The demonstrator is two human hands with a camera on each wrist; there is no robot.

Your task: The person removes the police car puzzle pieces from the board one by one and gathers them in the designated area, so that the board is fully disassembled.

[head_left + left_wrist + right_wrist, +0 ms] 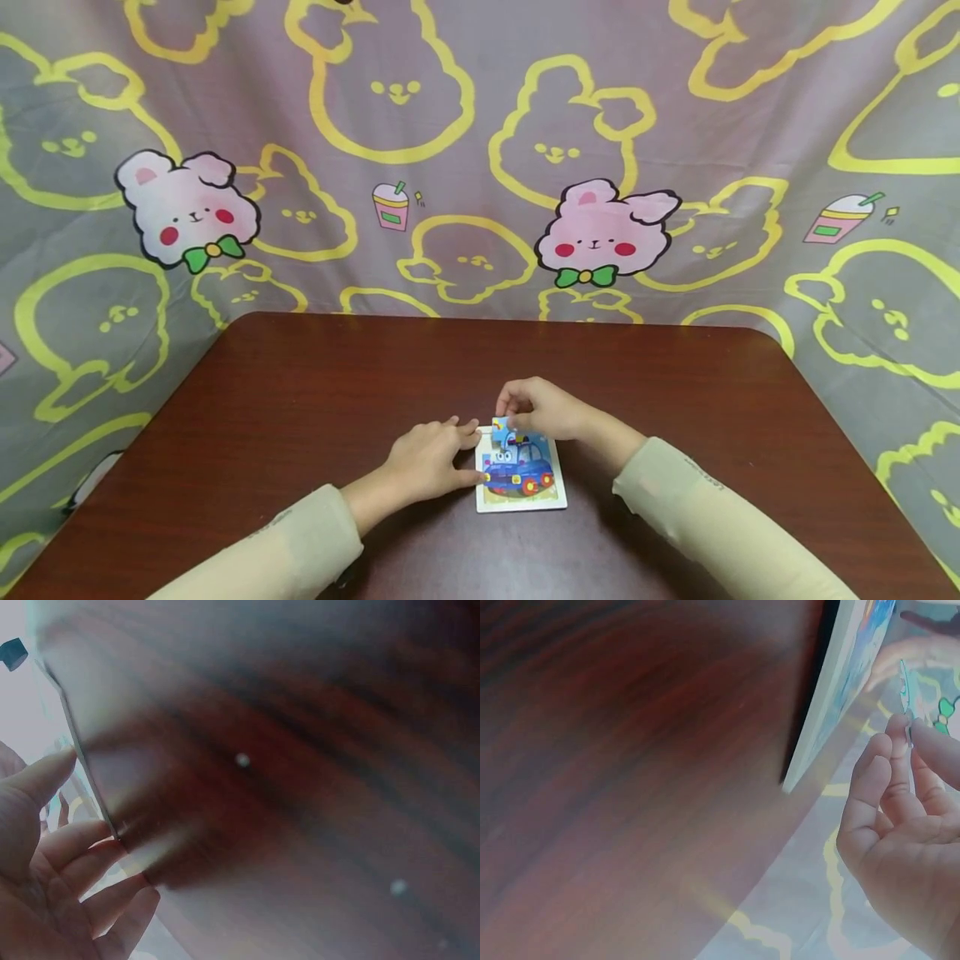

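A jigsaw puzzle board [525, 502] with a white border and a blue cartoon car lies on the table. Between thumb and fingers my right hand [551, 410] pinches a light-blue puzzle piece [501, 430] over the board's upper left part. In the right wrist view that puzzle piece [906, 694] appears edge-on, clear of the board [817, 727]. My left hand [431, 458] rests at the board's left edge, fingers extended, the thumb touching the border. The left wrist view shows the left hand [67, 855] with its fingertips along the board's edge.
The dark brown wooden table [337, 383] spreads around the board on all sides. Behind it hangs a grey curtain [465, 192] with yellow outlines and pink cartoon animals, which also runs along both sides. A dark and white object [96, 482] is partly visible beyond the left edge.
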